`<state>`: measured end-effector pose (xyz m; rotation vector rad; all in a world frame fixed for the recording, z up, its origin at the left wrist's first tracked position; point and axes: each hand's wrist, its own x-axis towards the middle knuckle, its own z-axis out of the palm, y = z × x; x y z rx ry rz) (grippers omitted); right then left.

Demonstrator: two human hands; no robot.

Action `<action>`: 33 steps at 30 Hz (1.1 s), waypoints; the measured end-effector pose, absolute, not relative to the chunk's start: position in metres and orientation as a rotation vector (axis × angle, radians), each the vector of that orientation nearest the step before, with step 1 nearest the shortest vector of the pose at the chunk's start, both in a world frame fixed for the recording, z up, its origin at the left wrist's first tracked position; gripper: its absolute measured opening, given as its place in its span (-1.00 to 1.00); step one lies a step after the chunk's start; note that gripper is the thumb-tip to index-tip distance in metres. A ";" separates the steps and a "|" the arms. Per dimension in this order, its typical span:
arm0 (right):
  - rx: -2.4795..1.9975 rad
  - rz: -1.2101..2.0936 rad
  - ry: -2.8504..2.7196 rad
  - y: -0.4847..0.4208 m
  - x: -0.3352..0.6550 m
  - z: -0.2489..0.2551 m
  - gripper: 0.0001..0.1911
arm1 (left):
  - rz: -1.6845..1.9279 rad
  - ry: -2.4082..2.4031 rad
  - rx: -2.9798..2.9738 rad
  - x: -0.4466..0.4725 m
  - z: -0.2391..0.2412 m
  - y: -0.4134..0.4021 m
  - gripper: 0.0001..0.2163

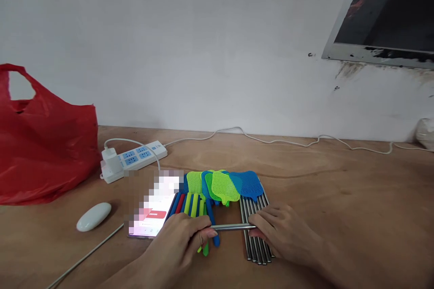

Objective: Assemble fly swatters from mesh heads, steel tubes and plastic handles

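Observation:
A thin silver metal rod (pixel 233 227) lies level between my two hands above the table. My left hand (pixel 185 237) is closed on its left end, and my right hand (pixel 281 230) is closed on its right end. Below the left hand, a row of colored plastic handles (pixel 194 205) in blue, red, yellow and green is partly covered. Behind them, mesh fly swatter heads (pixel 225 187) in yellow-green, green and blue overlap in a pile. Several more metal rods (pixel 259 248) lie side by side under and beside my right hand.
A lit phone (pixel 154 212) lies left of the handles. Farther left are a white mouse-shaped object (pixel 94 216), a power strip (pixel 135 158) with a charger (pixel 111 161), and a red plastic bag (pixel 50 144). A white cable (pixel 237 128) runs along the wall.

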<state>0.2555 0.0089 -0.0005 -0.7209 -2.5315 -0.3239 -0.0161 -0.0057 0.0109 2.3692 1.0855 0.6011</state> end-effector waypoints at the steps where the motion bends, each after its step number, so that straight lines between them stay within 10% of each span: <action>1: -0.712 -0.350 -2.525 0.010 0.257 -0.001 -0.68 | 0.614 1.082 2.341 -0.015 0.012 -0.007 -0.60; 17: -0.925 0.338 -2.565 -0.002 0.265 0.014 -0.74 | 0.540 1.039 2.278 -0.015 0.015 -0.010 -0.60; 33: -0.988 0.096 -2.626 -0.011 0.265 0.017 -0.84 | 0.393 1.119 2.392 -0.006 0.014 -0.009 -0.67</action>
